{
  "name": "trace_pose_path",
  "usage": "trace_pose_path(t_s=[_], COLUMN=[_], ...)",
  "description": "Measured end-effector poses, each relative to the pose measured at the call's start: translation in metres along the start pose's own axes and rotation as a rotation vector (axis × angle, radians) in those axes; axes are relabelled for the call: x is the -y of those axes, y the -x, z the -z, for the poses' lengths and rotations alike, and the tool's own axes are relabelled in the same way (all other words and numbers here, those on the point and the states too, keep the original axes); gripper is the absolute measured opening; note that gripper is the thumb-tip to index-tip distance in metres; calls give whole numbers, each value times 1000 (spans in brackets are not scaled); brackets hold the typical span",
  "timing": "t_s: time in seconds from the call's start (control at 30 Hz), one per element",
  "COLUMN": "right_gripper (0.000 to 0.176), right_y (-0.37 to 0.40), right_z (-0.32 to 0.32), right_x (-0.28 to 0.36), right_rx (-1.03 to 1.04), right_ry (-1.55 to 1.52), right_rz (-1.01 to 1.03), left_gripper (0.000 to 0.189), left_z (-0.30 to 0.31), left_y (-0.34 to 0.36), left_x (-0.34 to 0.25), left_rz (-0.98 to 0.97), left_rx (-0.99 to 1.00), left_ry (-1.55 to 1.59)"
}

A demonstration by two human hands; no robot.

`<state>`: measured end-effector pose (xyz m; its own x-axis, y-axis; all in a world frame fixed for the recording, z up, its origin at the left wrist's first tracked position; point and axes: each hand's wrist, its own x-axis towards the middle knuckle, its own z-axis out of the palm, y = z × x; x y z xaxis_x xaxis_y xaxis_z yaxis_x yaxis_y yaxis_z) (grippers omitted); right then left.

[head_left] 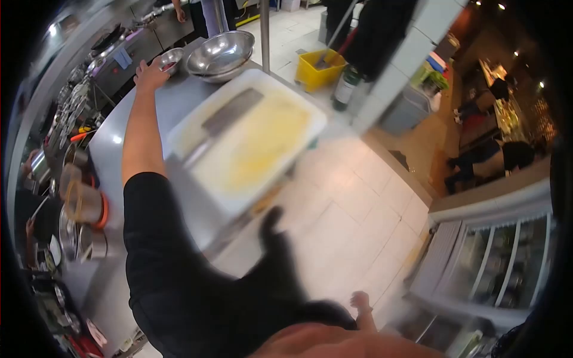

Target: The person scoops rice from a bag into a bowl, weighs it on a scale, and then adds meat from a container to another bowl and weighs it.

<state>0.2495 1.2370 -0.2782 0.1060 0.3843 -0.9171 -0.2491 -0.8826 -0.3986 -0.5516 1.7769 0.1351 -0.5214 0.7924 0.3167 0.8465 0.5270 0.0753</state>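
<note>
My left hand (150, 76) reaches far across the steel table, its fingers apart at the left rim of a small metal bowl (173, 58). Some red pieces (169, 65) lie in that bowl. To its right are large metal bowls (221, 55), stacked. Nearer to me, a cleaver (233, 111) lies flat on a white cutting board (200, 173) with yellow stains. Low in the view, my right hand (360, 301) is away from the table, over the floor; it is small and blurred, and I cannot tell how its fingers are set.
Plastic tubs (83, 201) and pots line the table's left side. A metal post (265, 36) rises behind the board. Beyond it are a yellow bucket (319, 68), a dark bottle (346, 88) and a grey bin (406, 111). A glass-fronted cabinet (507, 262) is at right. Other people are farther off.
</note>
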Motion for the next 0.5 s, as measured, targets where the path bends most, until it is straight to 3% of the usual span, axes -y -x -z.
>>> trace_pose_path(t_s=[0.13, 0.2, 0.23, 0.27, 0.3, 0.33, 0.37, 0.4, 0.43, 0.47, 0.5], right_gripper=[15, 15, 15, 15, 15, 16, 16, 18, 19, 22, 24], right_y=[-20, 0, 0, -10, -3, -21, -25, -24, -14, 1, 21], right_z=[-72, -117, -113, -123, -122, -100, -97, -93, -88, -88, -108], right_x=[104, 165, 190, 215, 225, 228, 237, 252, 261, 277, 305], right_rx=[-108, -151, -146, -110, -82, 53, 57, 114, 168, 216, 258], right_ry=[270, 276, 299, 261, 226, 171, 179, 528, 868, 688, 497], right_rz=[-131, 19, 6, 52, 80, 5, 3, 291, 577, 485, 402], left_gripper=[70, 59, 63, 35, 35, 16, 17, 21, 19, 18, 18], left_z=[-68, -92, -77, -46, -20, 18, 49, 91, 95, 98, 114], left_y=[-87, -107, -92, -5, 44, 139, 175, 196, 232, 261, 275], left_x=[-7, 10, 18, 0, 43, 65, 19, -15, -7, -3, -16], left_rz=[27, -121, -104, 346, 357, 74, -222, -270, -72, 127, 122], left_rx=[147, -188, -291, -292, -296, -441, -583, -498, -377, -244, -240], left_ry=[-282, 9, 547, 950, 938, 1009, 1071, 976, 1038, 1095, 1101])
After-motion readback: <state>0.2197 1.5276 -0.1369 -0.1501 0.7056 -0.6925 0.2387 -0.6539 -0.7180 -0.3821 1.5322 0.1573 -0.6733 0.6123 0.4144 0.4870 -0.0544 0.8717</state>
